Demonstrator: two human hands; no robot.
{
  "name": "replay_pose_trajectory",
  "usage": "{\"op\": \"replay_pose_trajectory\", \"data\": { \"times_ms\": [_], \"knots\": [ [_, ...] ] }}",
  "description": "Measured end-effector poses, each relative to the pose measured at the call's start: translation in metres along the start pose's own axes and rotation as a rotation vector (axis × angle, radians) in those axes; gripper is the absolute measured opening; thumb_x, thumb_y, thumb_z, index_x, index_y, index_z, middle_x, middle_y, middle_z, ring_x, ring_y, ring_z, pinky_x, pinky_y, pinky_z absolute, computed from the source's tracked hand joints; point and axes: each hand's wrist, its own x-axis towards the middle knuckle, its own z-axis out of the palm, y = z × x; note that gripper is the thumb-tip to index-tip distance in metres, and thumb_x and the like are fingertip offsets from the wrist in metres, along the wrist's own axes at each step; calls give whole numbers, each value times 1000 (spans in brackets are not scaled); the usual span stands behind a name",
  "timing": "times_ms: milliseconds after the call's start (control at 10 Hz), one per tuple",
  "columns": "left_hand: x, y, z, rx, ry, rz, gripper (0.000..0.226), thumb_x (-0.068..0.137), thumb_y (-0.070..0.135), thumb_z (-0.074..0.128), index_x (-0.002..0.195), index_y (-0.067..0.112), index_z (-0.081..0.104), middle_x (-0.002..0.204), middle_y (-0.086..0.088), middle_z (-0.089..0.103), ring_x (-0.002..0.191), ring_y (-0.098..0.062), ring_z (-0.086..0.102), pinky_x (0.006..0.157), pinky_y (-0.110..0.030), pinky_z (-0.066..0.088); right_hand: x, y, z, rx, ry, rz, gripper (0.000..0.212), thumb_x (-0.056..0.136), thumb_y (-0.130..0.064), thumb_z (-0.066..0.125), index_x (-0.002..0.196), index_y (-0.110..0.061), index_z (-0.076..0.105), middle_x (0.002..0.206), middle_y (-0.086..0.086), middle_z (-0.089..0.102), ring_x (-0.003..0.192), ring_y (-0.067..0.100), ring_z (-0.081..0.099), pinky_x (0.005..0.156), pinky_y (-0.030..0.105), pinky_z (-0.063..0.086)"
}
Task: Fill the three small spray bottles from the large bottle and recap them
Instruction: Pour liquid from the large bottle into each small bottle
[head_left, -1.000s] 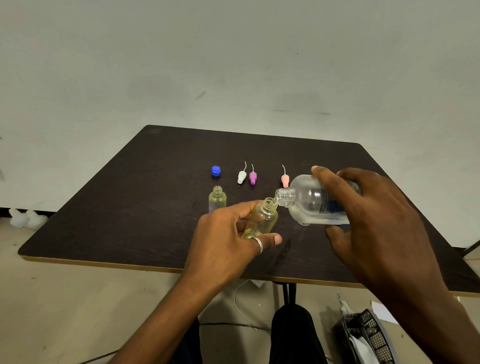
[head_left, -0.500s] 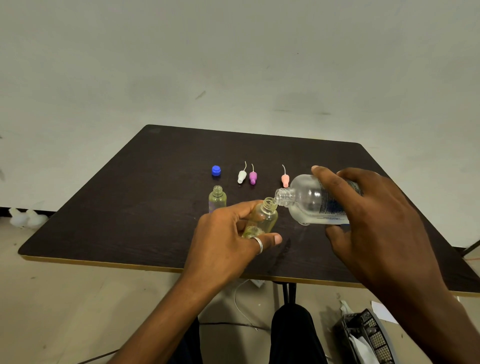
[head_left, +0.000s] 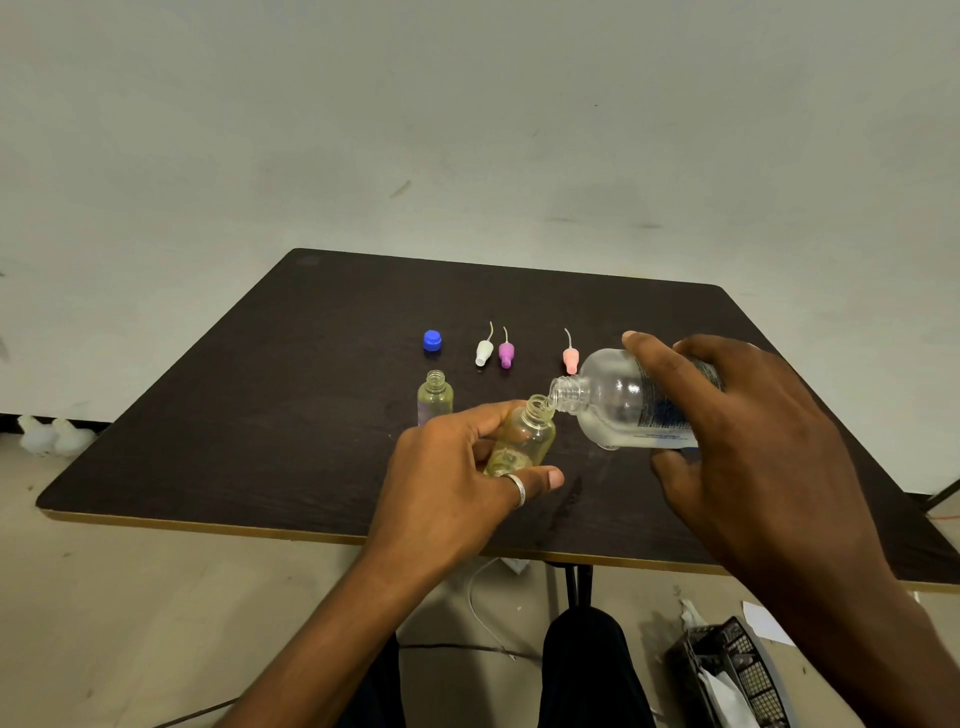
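Pour under way above the near half of the table (head_left: 208, 426). Left hand (head_left: 457, 483) grips a small spray bottle (head_left: 522, 441), thumb and fingers curled round its lower body. The bottle is lifted off the surface with its neck tilted toward the right edge. Right hand (head_left: 753, 447) grasps the large bottle (head_left: 623, 405) round its labelled body, fingers over the top, thumb beneath. It lies nearly horizontal, open mouth touching the rim of the small bottle's neck. Against the two earlier pictures there is no visible change: hands, bottles and the mouth-to-neck contact sit where they were. Judgement: this is a steady pour being held, so transfer into this bottle is ongoing, not finished. Clear liquid pools along the low side of the large bottle. No stream can be made out at the mouths, and the fill level in the yellow-tinted small bottle cannot be read. A second small bottle (head_left: 435, 397) stands upright and uncapped just beyond the left hand, toward the table's middle; its contents are unclear. The third small bottle is not in sight, possibly hidden by the left hand. Further toward the far edge lies a row: blue cap (head_left: 432, 340), white spray head (head_left: 484, 352), purple spray head (head_left: 506, 354) just beside it, and pink spray head (head_left: 570, 358) near the large bottle's shoulder. All the heads are off, so recapping has not begun. Risk: the narrow neck invites spillage if the tilt steepens.
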Motion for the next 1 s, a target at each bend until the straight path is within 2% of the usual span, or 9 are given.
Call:
{"op": "replay_pose_trajectory", "data": {
  "times_ms": [200,600,1000],
  "knots": [
    [1,-1,0,1,2,4,51,71,34,87,117,40,68,89,25,73,84,13,67,78,-8,53,0,0,1,-1,5,-1,90,57,-17,88,139,-18,51,122,18,59,111,38,54,82,45,51],
    [0,-2,0,0,3,14,50,71,33,87,116,40,69,89,26,72,85,15,66,76,-4,50,0,0,1,0,8,-2,90,57,-18,89,138,-17,52,121,18,60,110,39,55,82,46,52],
    [0,-2,1,-10,2,6,49,70,32,88,114,42,69,88,26,73,85,13,67,78,-9,53,0,-1,0,-9,13,-7,89,56,-17,88,138,-18,52,121,18,60,110,39,55,82,45,51]
  ]
}}
